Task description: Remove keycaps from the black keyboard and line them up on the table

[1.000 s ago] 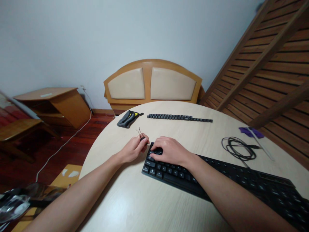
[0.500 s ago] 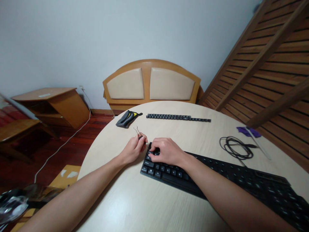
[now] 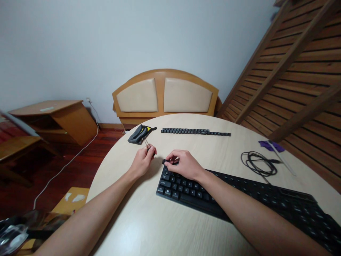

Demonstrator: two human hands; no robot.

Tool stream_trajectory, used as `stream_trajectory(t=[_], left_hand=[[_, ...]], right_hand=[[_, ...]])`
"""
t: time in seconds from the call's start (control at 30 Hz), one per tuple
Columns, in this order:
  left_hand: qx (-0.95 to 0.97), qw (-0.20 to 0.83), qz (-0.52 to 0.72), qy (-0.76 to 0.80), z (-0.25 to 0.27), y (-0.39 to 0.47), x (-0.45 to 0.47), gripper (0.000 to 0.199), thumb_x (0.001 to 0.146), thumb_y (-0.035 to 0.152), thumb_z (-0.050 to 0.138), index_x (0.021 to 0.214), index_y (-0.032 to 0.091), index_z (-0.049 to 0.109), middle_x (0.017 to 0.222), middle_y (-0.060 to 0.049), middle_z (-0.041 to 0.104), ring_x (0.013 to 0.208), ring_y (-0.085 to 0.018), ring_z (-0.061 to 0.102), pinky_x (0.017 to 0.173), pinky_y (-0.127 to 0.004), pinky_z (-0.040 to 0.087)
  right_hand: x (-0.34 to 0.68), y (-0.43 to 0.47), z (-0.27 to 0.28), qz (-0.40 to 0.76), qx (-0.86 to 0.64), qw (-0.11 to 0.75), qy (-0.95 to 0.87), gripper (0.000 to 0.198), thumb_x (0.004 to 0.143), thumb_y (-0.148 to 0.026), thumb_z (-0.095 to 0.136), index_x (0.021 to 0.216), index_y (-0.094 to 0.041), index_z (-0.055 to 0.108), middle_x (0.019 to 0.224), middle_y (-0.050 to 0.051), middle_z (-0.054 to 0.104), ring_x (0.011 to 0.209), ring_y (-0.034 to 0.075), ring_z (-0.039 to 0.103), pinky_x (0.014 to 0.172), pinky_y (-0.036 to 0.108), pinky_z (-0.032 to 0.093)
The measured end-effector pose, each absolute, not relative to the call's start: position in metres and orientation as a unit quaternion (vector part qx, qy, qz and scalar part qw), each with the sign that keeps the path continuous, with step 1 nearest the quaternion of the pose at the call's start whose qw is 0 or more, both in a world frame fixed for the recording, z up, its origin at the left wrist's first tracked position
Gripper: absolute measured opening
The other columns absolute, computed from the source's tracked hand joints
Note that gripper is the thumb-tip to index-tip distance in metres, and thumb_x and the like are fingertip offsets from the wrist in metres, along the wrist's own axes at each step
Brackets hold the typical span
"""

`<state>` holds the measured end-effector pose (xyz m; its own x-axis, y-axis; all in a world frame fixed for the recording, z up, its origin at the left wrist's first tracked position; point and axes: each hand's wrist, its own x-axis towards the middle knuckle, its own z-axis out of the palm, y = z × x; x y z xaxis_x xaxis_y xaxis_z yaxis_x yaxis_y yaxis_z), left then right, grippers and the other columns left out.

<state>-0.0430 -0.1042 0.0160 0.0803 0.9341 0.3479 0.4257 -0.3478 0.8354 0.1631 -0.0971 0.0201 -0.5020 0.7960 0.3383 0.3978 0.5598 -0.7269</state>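
Note:
A black keyboard (image 3: 183,197) lies at a slant on the table, its left end toward the middle of the view. Over its upper left corner is my right hand (image 3: 185,164), thumb and fingers pinched on a small black keycap (image 3: 164,161). To the left, my left hand (image 3: 144,160) is closed around a wire keycap puller (image 3: 146,142), whose two thin prongs stick up past the fingers. Its handle is mostly hidden in the fist. Farther back, a row of black keycaps (image 3: 186,131) lies lined up on the table.
A grey, black and yellow pouch (image 3: 141,134) lies behind my left hand. At the right are a coiled black cable (image 3: 259,164), a purple cloth (image 3: 271,145) and a thin pale stick (image 3: 282,159). All rest on the round table (image 3: 128,220).
My right hand has lifted slightly up from the keyboard's corner keys, with a keycap now showing in its fingertips. My left hand with the puller has moved left, away from the keyboard.

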Motion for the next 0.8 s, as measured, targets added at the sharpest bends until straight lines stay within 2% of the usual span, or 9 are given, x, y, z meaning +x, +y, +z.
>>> stream_trajectory(t=[0.13,0.27,0.5,0.8], left_hand=[[0.674,0.283,0.460,0.504,0.015,-0.097,-0.048,0.039,0.096,0.043,0.038,0.073,0.017,0.056,0.059,0.003,0.046,0.055,-0.013,0.045,0.054,-0.024,0.035],[0.681,0.307,0.447,0.493,0.015,-0.094,-0.048,0.039,0.093,0.043,0.038,0.070,0.017,0.055,0.058,0.003,0.046,0.054,-0.014,0.045,0.052,-0.025,0.035],[0.693,0.346,0.423,0.470,0.011,-0.094,-0.048,0.037,0.093,0.043,0.040,0.077,0.015,0.058,0.056,0.003,0.049,0.049,-0.013,0.045,0.052,-0.024,0.036],[0.702,0.367,0.417,0.446,0.009,-0.092,-0.048,0.037,0.096,0.041,0.039,0.079,0.014,0.059,0.057,0.003,0.049,0.050,-0.013,0.046,0.053,-0.024,0.037]], right_hand=[[0.159,-0.080,0.035,0.206,-0.401,0.283,-0.846,0.017,0.084,-0.031,0.065,0.092,-0.019,0.074,0.085,0.002,0.073,0.071,0.014,0.064,0.068,0.025,0.049],[0.150,-0.047,0.049,0.086,-0.434,0.203,-0.874,0.020,0.087,-0.034,0.063,0.097,-0.022,0.075,0.098,0.005,0.074,0.088,0.019,0.067,0.078,0.029,0.048],[0.131,0.009,0.040,0.028,-0.496,0.133,-0.857,0.021,0.091,-0.029,0.059,0.101,-0.019,0.074,0.107,0.012,0.072,0.104,0.027,0.065,0.088,0.035,0.047],[0.114,0.041,0.032,-0.003,-0.524,0.067,-0.849,0.032,0.095,-0.033,0.057,0.123,-0.018,0.057,0.124,0.009,0.058,0.103,0.022,0.061,0.086,0.042,0.054]])
